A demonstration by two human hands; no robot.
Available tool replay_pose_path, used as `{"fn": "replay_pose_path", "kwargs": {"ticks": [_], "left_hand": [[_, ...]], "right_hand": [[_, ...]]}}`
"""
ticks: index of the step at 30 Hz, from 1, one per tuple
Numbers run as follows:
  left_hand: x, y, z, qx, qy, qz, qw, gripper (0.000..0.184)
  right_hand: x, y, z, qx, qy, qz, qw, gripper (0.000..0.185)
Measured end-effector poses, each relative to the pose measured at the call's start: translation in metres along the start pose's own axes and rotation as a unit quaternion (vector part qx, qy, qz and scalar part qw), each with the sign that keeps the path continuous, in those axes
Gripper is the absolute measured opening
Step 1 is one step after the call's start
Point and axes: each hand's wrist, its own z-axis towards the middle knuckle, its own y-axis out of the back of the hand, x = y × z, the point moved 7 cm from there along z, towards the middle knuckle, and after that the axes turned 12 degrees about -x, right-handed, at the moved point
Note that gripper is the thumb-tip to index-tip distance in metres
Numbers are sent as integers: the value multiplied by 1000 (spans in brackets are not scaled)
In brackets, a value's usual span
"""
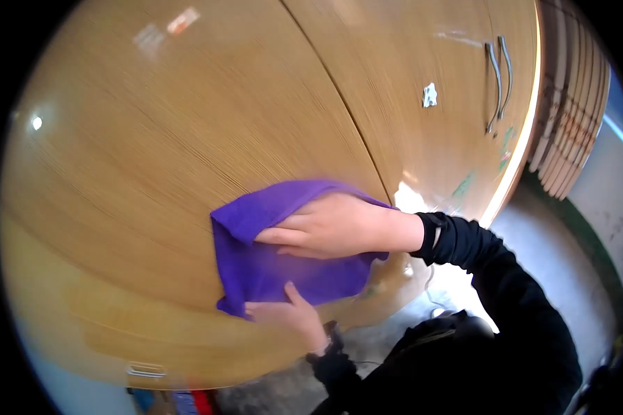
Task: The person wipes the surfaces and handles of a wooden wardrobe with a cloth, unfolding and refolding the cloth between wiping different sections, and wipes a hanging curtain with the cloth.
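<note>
A purple cloth [304, 277] is spread against the light wood-grain surface [152, 173], with its upper edge folded over. My right hand [332, 225] lies on it, fingers stretched to the left and fingertips partly tucked under the fold, holding the cloth. Lower down, my left hand [291, 318] is at the cloth's bottom edge, slightly blurred, thumb over the cloth and fingers at its lower left corner. What the left fingertips do behind the cloth is hard to see.
Two curved metal handles [498, 86] and a small white patch [430, 95] are on the wooden panels. A dark seam runs between the panels. Another small handle [146, 370] shows at the lower left. Slatted brown material [567, 104] stands at the upper right, above pale floor [533, 235].
</note>
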Motion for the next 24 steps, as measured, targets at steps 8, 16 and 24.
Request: {"fn": "replay_pose_path", "kwargs": {"ticks": [8, 16, 24], "left_hand": [[-67, -14, -11, -16, -61, -102, 993, 82], [-219, -9, -3, -26, -218, -139, 966, 82], [-355, -23, -19, -156, -191, -142, 959, 79]], "right_hand": [[-41, 67, -30, -21, -25, -196, 980, 33], [-129, 199, -55, -52, -107, -360, 925, 62], [-197, 273, -106, -97, -143, -343, 923, 71]]}}
